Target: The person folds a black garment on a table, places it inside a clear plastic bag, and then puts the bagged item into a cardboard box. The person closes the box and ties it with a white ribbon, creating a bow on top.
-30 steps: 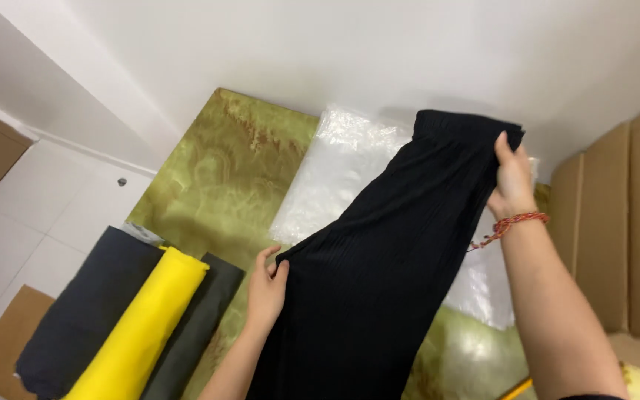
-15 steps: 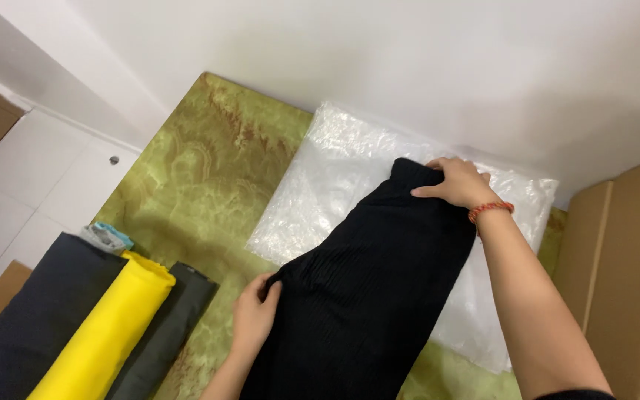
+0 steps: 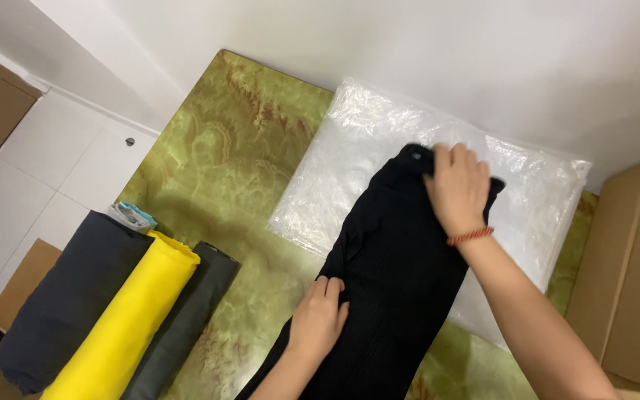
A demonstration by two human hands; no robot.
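Both grips flat on black garment (image 3: 394,289), long axis bottom-left to top-right.

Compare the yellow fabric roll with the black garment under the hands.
The yellow fabric roll is wound tight into a tube; the black garment lies spread flat. The roll sits untouched between two dark grey rolls at the table's left; the garment lies partly over a clear plastic bag, with the left hand at its side edge and the right hand on its top. Both rest on the green marbled table.
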